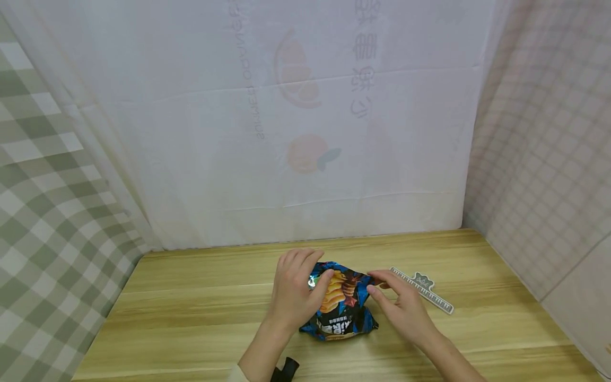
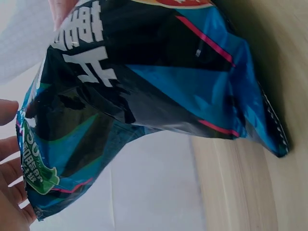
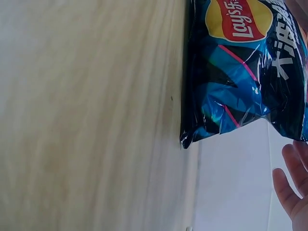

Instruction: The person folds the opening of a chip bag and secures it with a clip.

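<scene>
We see Lay's chip bag (image 1: 340, 314) on end between left hand (image 1: 296, 289) (nearer, over upper-left edge; grip: can't tell) and right hand (image 1: 407, 310), loosely spread at upper-right corner.

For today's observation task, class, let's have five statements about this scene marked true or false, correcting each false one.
1. The chip bag is between the left hand and the right hand. True.
2. A keyboard-patterned strip lies on the wooden table. True.
3. In the head view, the strip lies left of the bag. False: it lies to the right.
4. The right hand holds the strip. False: it is at the bag's upper right corner.
5. The Lay's logo shows in the right wrist view. True.
</scene>
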`<state>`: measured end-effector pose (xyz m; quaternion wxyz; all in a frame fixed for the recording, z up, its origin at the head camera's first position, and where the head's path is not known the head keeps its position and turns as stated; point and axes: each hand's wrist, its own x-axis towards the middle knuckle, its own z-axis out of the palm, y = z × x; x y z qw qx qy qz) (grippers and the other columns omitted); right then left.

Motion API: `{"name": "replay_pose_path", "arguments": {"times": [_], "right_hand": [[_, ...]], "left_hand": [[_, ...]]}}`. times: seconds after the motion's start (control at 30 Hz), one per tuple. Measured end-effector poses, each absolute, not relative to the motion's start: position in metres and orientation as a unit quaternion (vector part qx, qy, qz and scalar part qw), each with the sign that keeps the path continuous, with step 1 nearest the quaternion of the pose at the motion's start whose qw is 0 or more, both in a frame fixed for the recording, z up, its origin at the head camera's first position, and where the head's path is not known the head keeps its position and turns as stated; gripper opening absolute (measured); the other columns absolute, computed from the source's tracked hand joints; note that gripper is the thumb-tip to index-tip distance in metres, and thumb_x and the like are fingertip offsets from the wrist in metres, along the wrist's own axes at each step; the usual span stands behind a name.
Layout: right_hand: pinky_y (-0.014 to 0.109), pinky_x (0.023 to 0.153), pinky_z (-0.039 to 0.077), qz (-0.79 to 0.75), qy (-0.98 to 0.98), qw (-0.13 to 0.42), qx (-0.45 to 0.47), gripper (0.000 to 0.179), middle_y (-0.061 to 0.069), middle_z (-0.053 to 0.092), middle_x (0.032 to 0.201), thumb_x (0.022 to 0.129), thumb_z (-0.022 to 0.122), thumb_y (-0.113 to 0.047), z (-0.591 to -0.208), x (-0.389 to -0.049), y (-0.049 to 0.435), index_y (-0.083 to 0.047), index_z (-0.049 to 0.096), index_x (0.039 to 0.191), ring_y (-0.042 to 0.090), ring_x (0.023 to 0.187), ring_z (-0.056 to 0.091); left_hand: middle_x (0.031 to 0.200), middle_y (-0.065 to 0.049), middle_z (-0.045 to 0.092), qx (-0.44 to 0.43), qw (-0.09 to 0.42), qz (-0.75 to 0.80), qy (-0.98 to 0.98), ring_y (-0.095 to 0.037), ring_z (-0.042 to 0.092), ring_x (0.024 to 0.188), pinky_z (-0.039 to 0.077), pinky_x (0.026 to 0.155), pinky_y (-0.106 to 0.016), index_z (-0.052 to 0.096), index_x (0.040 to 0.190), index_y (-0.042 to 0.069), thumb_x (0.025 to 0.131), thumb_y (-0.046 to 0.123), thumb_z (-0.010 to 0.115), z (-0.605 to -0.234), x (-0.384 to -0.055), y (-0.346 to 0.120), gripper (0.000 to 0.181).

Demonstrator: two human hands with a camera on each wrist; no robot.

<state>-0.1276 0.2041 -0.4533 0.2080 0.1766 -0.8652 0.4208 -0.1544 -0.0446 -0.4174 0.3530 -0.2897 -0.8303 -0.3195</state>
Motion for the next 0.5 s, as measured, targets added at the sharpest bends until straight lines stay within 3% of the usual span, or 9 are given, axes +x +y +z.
{"name": "replay_pose_path", "arguments": {"times": [0.23, 0.5], "right_hand": [[0.039, 0.081, 0.059, 0.43, -0.864, 0.206, 0.161, 0.024, -0.004, 0.074, 0.116, 0.098, 0.073, -0.004, -0.4523, -0.1281, 0.2012, -0.006, 0.074, 0.122, 0.009, 0.098, 0.065], [0.029, 0.084, 0.058, 0.453, -0.849, 0.213, 0.169, 0.024, -0.003, 0.075, 0.112, 0.097, 0.072, 0.001, -0.4521, -0.128, 0.1989, -0.006, 0.074, 0.119, 0.008, 0.096, 0.067]], "left_hand": [[0.114, -0.007, 0.074, -0.286, 0.351, -0.325, -0.83, -0.025, 0.066, 0.109, 0.05, 0.099, -0.046, 0.075, 0.118, 0.005, 0.096, 0.024, 0.077, -0.4136, -0.1526, -0.0432, 0.029], [0.111, -0.004, 0.075, -0.296, 0.349, -0.319, -0.83, -0.023, 0.067, 0.108, 0.051, 0.098, -0.044, 0.076, 0.115, 0.007, 0.095, 0.023, 0.078, -0.4137, -0.1521, -0.0402, 0.026]]}}
